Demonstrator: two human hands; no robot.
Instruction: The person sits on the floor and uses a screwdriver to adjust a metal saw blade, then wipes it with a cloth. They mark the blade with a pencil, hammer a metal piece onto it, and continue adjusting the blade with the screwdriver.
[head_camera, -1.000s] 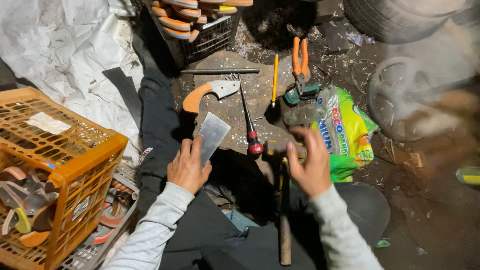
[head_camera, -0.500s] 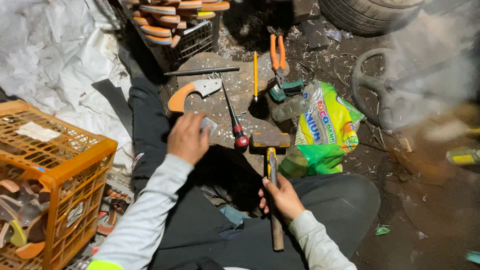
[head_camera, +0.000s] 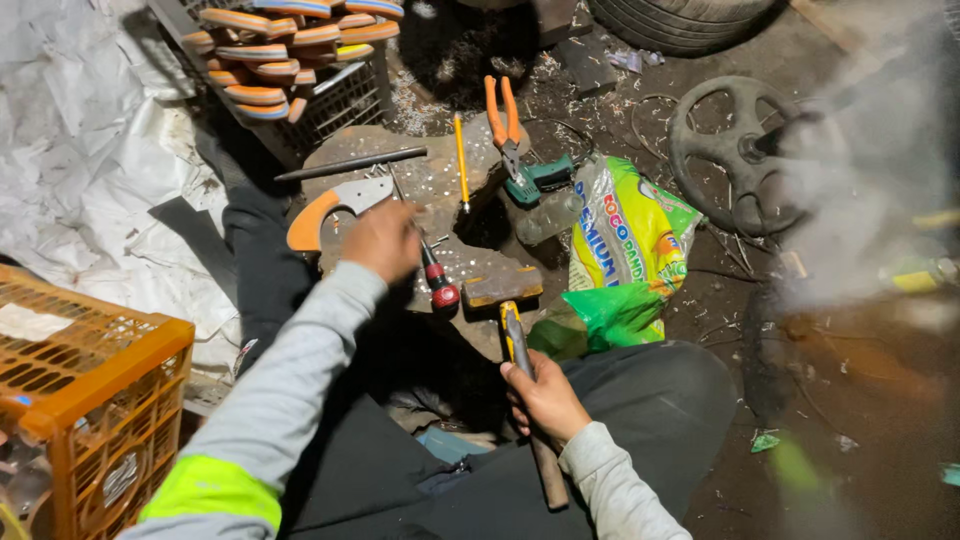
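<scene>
a hammer is gripped by the right hand, the fingers wrapped round its handle, its head resting on the stone block that serves as the surface. the left hand is curled down on the block over something small; what is pinched under it cannot be told. beside it a knife blank with an orange handle is laid flat, apparently not yet worked on. a red-handled screwdriver, a metal rod, a yellow pencil and orange pliers are left on or near the block. a crate of finished orange handles is seen behind, suggesting much is done and one piece is in hand.
</scene>
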